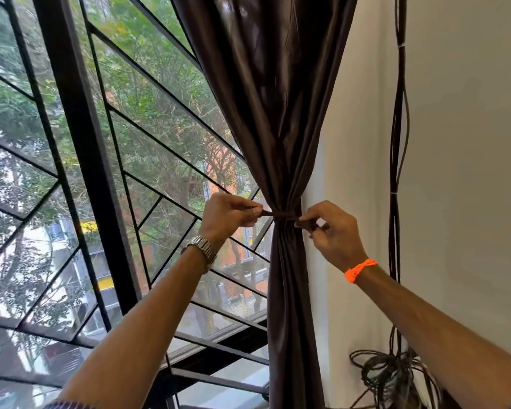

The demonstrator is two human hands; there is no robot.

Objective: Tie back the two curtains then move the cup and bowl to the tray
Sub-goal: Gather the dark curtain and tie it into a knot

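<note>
At the center right of the frame we pinch one end of the tie-back [281, 215] in each grip, left hand [229, 215] and right hand [331, 231], around the gathered curtain [278, 113], and should pull evenly so the knot sits snug.

no readable text, labels or signs

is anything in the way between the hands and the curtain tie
Nothing visible. The left hand and right hand each already pinch an end of the tie band cinched around the gathered brown curtain. The hanging cables run down the wall, apart from them.
</note>
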